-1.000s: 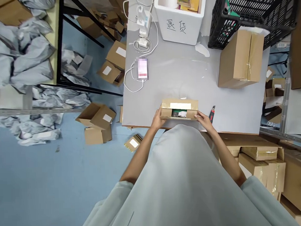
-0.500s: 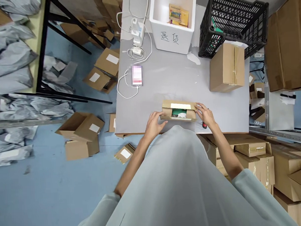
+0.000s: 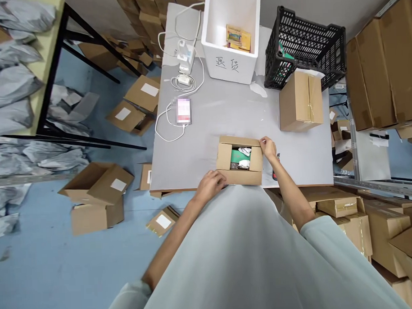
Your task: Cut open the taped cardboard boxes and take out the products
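A small cardboard box (image 3: 222,156) lies on the table near its front edge, its flaps spread outward. Through the opening show a green item (image 3: 238,156) and some crumpled white pieces (image 3: 244,164). My left hand (image 3: 211,185) has its fingers closed on the near flap at the front left corner. At the back right corner, my right hand (image 3: 268,148) pinches the edge of a flap. A red and black object (image 3: 274,174) lies partly hidden beneath my right forearm.
A white foam bin (image 3: 232,68) and a black plastic crate (image 3: 274,73) stand at the back. Before the crate sits a taller carton (image 3: 294,102). A phone (image 3: 183,111) with a white cable and a power strip (image 3: 186,56) lie on the left. Cartons crowd both sides.
The box's long flaps have been folded outward, showing more of its contents. My left hand has moved down to the near flap; my right hand has shifted to the back corner. The camera view has shifted slightly.
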Demonstrator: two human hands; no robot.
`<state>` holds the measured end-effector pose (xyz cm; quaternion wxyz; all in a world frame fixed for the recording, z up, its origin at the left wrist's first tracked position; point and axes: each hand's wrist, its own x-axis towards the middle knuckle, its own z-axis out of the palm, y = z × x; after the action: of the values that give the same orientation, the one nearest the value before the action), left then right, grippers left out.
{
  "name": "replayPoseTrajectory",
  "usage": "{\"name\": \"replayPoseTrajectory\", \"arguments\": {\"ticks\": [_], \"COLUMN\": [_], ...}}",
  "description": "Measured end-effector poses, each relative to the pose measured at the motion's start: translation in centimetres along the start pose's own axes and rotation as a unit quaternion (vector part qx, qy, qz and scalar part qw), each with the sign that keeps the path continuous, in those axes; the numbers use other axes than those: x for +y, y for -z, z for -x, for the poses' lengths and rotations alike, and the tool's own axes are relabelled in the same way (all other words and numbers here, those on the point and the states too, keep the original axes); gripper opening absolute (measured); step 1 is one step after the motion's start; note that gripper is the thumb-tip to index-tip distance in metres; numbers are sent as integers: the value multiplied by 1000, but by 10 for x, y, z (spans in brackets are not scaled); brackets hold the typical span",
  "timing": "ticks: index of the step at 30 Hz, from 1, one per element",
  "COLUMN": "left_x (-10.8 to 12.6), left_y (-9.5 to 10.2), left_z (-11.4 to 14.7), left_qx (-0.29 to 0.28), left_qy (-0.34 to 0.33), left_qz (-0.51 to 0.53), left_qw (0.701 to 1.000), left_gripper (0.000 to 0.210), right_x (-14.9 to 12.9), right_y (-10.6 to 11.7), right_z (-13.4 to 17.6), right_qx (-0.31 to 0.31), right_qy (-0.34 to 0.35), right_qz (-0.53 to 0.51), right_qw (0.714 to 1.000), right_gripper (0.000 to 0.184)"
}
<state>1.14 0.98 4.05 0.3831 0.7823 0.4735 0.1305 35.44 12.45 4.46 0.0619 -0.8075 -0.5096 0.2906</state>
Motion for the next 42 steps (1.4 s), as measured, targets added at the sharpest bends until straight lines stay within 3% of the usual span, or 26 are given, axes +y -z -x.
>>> {"name": "replayPoseTrajectory", "arguments": {"ticks": [7,11,13,17,20,24,27,30,35,37,42], "left_x": [6,19,30,53,54,28,1,-18,-15,-3,36], "left_y": [-21,-14,-8,3,11,28,38,41,42,40,8], "left_z": [-21,-31,-45,-85,-100,-84,-69,-59,-49,-52,-90], "left_qx": [16,14,35,99,113,164,201,210,205,191,81], "left_qy": [70,102,121,166,198,232,299,327,289,235,93], "left_qz": [-83,-84,-100,-196,-187,-67,18,53,7,-44,-88], "left_qw": [994,991,987,961,955,956,933,920,935,952,988], "left_gripper": [18,13,15,33,40,22,17,20,49,54,55], "right_x": [-5,-7,-10,-14,0,45,77,92,80,68,34], "right_y": [3,-10,-22,-37,-31,-13,-8,-12,-15,-14,-14], "right_z": [20,51,66,82,91,108,120,123,116,113,99], "right_qx": [-32,-12,-4,28,82,125,105,91,97,90,-39], "right_qy": [24,45,45,48,62,63,20,-15,-4,59,224], "right_qz": [30,65,73,43,-17,-117,-164,-173,-100,-23,133], "right_qw": [999,997,996,998,994,983,981,981,990,994,965], "right_gripper": [49,99,107,97,87,61,49,46,48,47,53]}}
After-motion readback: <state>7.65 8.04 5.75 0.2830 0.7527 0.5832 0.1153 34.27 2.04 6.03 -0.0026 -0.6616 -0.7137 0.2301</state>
